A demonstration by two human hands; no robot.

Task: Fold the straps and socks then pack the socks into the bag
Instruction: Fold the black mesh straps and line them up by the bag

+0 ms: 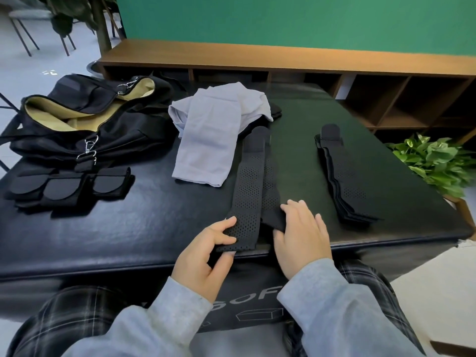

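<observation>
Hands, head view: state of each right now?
Left hand: pinching the near end of the perforated black strap.
Right hand: open, fingers flat on the same strap's other near end, pressing it to the table.

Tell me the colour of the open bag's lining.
The bag is black, and its lining is pale tan-yellow, seen best in the head view, at the table's far left.

An office-like or studio interior: a plain green wall (pixel 296 19) across the top of the frame, a long low wooden cubby shelf (pixel 283 63) beneath it, metal-legged chairs (pixel 23 29) at upper left, and leafy potted plants (pixel 435 163) at right.
</observation>
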